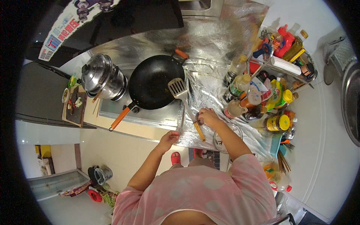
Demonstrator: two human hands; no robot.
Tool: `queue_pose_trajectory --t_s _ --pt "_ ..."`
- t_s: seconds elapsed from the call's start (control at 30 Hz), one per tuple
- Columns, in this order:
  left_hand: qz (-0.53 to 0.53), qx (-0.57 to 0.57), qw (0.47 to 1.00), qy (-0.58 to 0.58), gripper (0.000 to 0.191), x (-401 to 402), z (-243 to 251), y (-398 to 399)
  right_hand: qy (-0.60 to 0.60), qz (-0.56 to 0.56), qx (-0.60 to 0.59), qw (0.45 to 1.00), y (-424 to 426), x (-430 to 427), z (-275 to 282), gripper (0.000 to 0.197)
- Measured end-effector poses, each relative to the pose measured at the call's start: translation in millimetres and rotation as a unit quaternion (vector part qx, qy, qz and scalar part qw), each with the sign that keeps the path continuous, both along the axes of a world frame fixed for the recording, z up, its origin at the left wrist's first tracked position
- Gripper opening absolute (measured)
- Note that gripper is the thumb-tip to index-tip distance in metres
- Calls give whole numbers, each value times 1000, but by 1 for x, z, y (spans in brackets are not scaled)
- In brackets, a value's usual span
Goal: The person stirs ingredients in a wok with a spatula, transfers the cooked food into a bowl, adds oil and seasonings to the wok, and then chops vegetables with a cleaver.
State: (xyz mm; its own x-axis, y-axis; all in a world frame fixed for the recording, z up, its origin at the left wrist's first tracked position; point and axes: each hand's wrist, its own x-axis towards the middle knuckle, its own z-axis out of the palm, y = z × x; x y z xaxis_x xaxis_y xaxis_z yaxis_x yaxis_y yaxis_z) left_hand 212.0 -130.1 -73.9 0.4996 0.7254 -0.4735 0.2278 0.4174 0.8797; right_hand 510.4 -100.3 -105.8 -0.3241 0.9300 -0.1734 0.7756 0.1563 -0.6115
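My left hand point(169, 139) is over the counter's front edge, fingers curled with the fingertips together; a small clear thing, too indistinct to name, shows at them. My right hand point(208, 117) is beside the slotted metal spatula point(190, 110), its fingers bent over a small dark thing that they partly hide. The spatula's slotted head rests at the right rim of a black wok point(157, 81), and its wooden handle lies on the foil-covered counter point(206, 84). Under my right forearm, a round plate or lid point(228, 137) with a printed design is partly covered.
A lidded steel pot point(108, 81) stands left of the wok. Farther left lies a cutting board point(75, 105) with chopped food. Bottles, including a clear one with a yellow cap point(238, 85), and jars crowd the right side beside a metal rack point(287, 67). The wok's orange handle point(121, 118) points toward the front edge.
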Motion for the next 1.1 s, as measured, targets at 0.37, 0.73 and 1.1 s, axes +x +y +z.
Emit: queue_pose_trajectory --t_s 0.37,0.73,1.1 --pt "-74 57 996 13 19 -19 22 22 52 -259 201 943 -69 -33 37 41" --pt "-134 60 989 -27 14 -45 17 23 278 -622 23 731 -214 -67 -1 40" --pt "-265 75 961 -32 29 7 28 -8 390 -726 97 558 -307 -78 33 35"
